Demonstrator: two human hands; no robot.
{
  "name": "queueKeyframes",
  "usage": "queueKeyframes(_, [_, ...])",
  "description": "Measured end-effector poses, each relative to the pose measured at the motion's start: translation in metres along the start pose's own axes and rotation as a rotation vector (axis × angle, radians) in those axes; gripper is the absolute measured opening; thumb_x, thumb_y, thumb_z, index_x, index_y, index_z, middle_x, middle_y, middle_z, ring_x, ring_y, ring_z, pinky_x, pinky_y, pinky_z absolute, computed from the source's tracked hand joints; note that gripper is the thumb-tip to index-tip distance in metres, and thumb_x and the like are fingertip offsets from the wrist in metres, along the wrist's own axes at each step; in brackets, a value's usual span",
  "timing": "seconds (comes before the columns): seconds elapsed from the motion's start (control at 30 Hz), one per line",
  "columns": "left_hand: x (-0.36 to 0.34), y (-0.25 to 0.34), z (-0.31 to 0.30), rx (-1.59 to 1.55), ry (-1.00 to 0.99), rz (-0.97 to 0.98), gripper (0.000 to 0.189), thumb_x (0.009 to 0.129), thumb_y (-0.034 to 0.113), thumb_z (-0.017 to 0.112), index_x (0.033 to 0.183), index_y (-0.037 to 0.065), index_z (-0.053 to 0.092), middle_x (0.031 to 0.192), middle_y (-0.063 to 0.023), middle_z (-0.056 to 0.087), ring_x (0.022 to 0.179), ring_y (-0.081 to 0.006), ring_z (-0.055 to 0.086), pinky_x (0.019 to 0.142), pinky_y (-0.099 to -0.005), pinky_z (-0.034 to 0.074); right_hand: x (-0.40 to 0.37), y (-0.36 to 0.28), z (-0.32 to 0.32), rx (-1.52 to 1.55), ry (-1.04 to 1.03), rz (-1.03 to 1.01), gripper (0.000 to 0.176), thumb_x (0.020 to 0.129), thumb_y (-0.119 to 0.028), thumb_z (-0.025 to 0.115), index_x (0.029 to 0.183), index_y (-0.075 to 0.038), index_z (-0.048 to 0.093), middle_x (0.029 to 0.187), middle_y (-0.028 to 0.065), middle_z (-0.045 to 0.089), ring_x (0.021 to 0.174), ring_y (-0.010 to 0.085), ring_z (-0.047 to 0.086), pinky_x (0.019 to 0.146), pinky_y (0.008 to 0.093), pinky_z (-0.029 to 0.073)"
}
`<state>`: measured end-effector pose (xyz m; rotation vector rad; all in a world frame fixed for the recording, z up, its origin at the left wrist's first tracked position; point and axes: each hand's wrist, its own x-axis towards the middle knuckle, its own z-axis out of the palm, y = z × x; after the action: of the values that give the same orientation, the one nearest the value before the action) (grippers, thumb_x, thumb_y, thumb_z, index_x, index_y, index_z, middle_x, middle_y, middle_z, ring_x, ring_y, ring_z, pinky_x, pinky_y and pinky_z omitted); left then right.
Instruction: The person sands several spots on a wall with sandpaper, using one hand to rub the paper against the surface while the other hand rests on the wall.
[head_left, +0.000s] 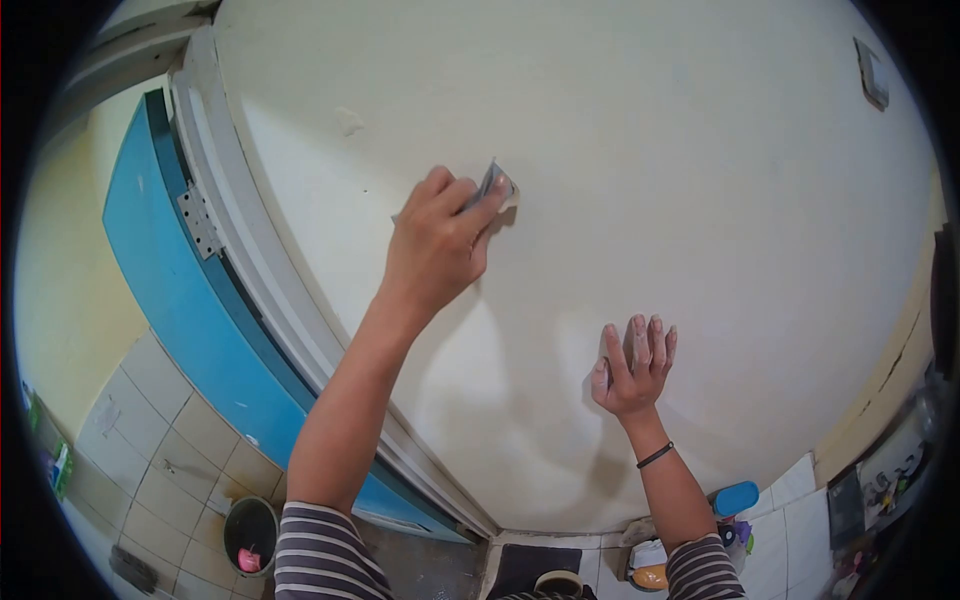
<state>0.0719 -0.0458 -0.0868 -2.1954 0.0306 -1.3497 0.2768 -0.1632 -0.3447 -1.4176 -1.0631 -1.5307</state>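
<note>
My left hand [438, 235] is closed on a folded grey sheet that looks like sandpaper [492, 182], pressing it to the pale wall [620, 210]. Beside its fingertips, a small cream-coloured patch [513, 203] shows at the sheet's edge. Lower and to the right, my right hand [632, 378] rests against the same wall, fingers spread and pointing up. Whitish dust coats its fingers, and a dark band circles that wrist. Up and to the left of my left hand is another rough patch [349, 121] on the wall.
A blue door [185, 270] stands at the left in a white frame [240, 180], above a tiled area with a dark bucket [250, 530]. A wall switch [872, 75] sits at upper right. Low on the right are a blue-lidded container [736, 498] and assorted household items.
</note>
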Motion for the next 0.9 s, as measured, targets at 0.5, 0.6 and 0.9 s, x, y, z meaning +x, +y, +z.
queueKeyframes(0.5, [0.007, 0.020, 0.009, -0.005, 0.008, 0.014, 0.049, 0.071, -0.010, 0.070, 0.117, 0.006, 0.074, 0.080, -0.0081, 0.053, 0.077, -0.0277, 0.048, 0.065, -0.0390, 0.047, 0.000, -0.005, -0.002, 0.025, -0.001, 0.018, 0.048, 0.085, -0.025, 0.051, 0.129, -0.020, 0.072, 0.152, 0.0124, 0.051, 0.144, 0.0369, 0.043, 0.121, 0.0591, 0.030])
queueKeyframes(0.6, [0.023, 0.022, 0.011, 0.011, 0.028, 0.000, 0.049, 0.072, -0.009, 0.071, 0.118, 0.007, 0.073, 0.081, -0.0082, 0.053, 0.079, -0.0281, 0.048, 0.066, -0.0387, 0.047, 0.000, -0.004, -0.002, 0.025, 0.000, 0.015, 0.048, 0.086, -0.025, 0.051, 0.129, -0.020, 0.072, 0.152, 0.0124, 0.051, 0.144, 0.0367, 0.043, 0.121, 0.0590, 0.030])
queueKeyframes(0.9, [0.009, 0.024, 0.006, 0.033, -0.038, 0.016, 0.049, 0.070, -0.007, 0.073, 0.117, 0.004, 0.073, 0.084, -0.0073, 0.054, 0.081, -0.0278, 0.050, 0.070, -0.0381, 0.047, 0.000, -0.003, -0.002, 0.032, 0.006, 0.016, 0.048, 0.086, -0.026, 0.051, 0.129, -0.020, 0.072, 0.152, 0.0118, 0.051, 0.143, 0.0364, 0.044, 0.121, 0.0585, 0.032])
